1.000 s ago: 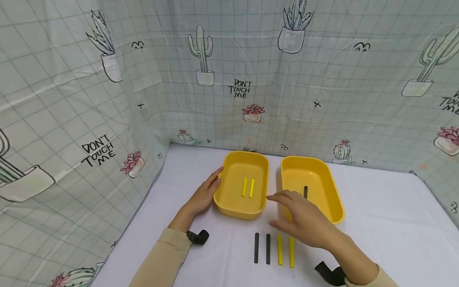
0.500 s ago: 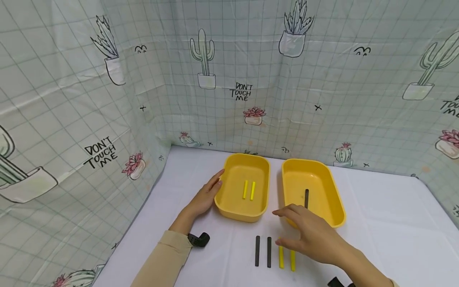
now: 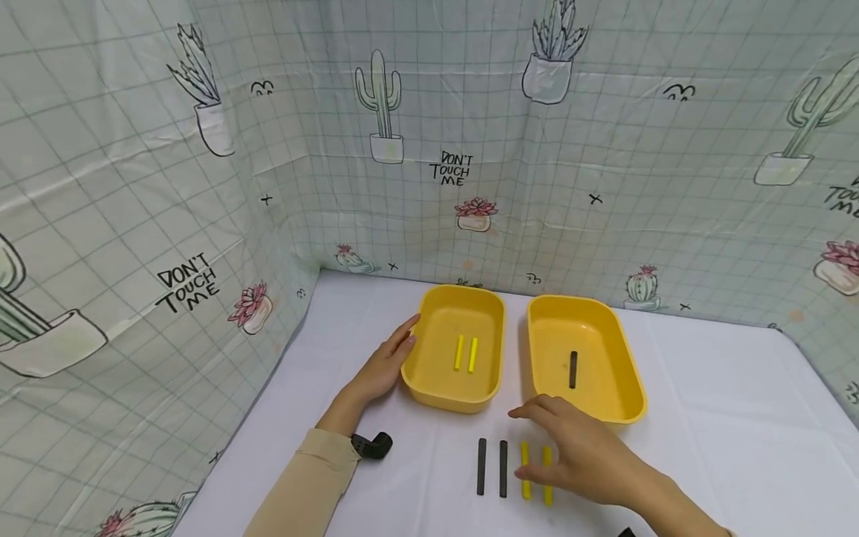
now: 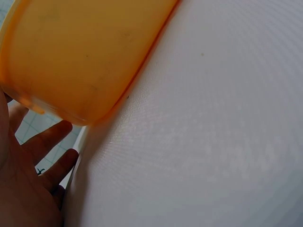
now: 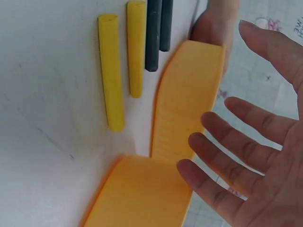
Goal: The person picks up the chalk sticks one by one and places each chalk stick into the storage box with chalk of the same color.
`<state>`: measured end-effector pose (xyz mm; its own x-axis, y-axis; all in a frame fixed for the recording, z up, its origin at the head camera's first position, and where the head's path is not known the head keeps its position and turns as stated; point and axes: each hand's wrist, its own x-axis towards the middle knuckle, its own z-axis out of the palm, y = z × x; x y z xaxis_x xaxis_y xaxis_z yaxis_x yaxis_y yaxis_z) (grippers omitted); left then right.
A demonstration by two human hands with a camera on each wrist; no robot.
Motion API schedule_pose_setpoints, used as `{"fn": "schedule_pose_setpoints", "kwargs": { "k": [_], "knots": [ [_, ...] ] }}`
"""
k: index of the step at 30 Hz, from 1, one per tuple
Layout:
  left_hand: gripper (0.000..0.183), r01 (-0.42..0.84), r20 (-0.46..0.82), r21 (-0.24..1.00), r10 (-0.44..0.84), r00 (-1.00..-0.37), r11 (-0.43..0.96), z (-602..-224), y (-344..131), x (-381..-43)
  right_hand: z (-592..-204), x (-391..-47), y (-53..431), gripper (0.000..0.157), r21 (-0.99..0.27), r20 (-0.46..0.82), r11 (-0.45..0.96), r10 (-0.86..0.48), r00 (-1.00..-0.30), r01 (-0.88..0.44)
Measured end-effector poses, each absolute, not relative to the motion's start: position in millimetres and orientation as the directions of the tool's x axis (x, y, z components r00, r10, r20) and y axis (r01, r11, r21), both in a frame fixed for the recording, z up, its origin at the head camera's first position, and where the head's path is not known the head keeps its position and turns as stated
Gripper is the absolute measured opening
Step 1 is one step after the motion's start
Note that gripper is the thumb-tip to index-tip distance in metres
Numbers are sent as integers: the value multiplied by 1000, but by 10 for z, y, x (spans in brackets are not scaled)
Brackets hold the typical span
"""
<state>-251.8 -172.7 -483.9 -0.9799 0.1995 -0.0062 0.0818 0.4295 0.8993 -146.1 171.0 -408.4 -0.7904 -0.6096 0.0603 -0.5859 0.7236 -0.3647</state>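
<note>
My left hand (image 3: pixel 381 369) rests against the left side of the left yellow tray (image 3: pixel 446 309); in the left wrist view its fingers are loosely spread beside the tray's wall. Two yellow sticks (image 3: pixel 473 355) lie inside that tray. The right yellow tray (image 3: pixel 607 365) contains one dark grey stick (image 3: pixel 573 369). With fingers spread and nothing held, my right hand (image 3: pixel 584 453) hovers over the table in front of the right tray. Near its thumb, two dark grey sticks (image 3: pixel 503 468) and two yellow sticks (image 3: pixel 526 485) lie in a row, the rightmost yellow one partly covered.
A white cloth (image 3: pixel 725 418) covers the table. Behind and to the left hangs a grid-patterned curtain (image 3: pixel 416 224) with cactus drawings. A black wrist camera (image 3: pixel 373 446) sits at my left wrist.
My right hand has drawn back from the right tray toward the sticks in front, uncovering the dark stick inside the tray. The left hand has stayed at the left tray.
</note>
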Motion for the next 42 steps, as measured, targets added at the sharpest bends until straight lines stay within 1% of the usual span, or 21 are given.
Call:
{"fn": "schedule_pose_setpoints", "kwargs": {
  "k": [8, 17, 23, 26, 30, 37, 42],
  "knots": [
    [50, 65, -23, 897, 193, -981, 437, -4836, -1727, -2536, -4147, -1473, 1706, 72, -371, -7, 733, -616, -787, -570],
    [52, 87, -6, 904, 216, -976, 419, -4813, -1742, -2532, -4245, -1502, 1689, 74, -358, -9, 718, -642, -766, -597],
    [51, 53, -32, 899, 185, -982, 434, -4815, -1753, -2505, -4297, -1492, 1688, 77, -353, -25, 712, -655, -755, -607],
    [51, 49, -36, 892, 179, -983, 449, -4819, -1740, -2503, -4311, -1474, 1694, 79, -329, -36, 729, -645, -763, -601],
    [52, 54, -32, 891, 180, -983, 450, -4825, -1736, -2494, -4328, -1464, 1670, 81, -318, -89, 754, -627, -774, -575],
    [51, 54, -28, 896, 178, -984, 440, -4832, -1766, -2481, -4377, -1456, 1624, 80, -300, -87, 747, -641, -762, -594],
    [50, 59, -25, 892, 181, -983, 448, -4841, -1750, -2511, -4429, -1435, 1602, 80, -292, -114, 775, -610, -784, -561]
  ]
}}
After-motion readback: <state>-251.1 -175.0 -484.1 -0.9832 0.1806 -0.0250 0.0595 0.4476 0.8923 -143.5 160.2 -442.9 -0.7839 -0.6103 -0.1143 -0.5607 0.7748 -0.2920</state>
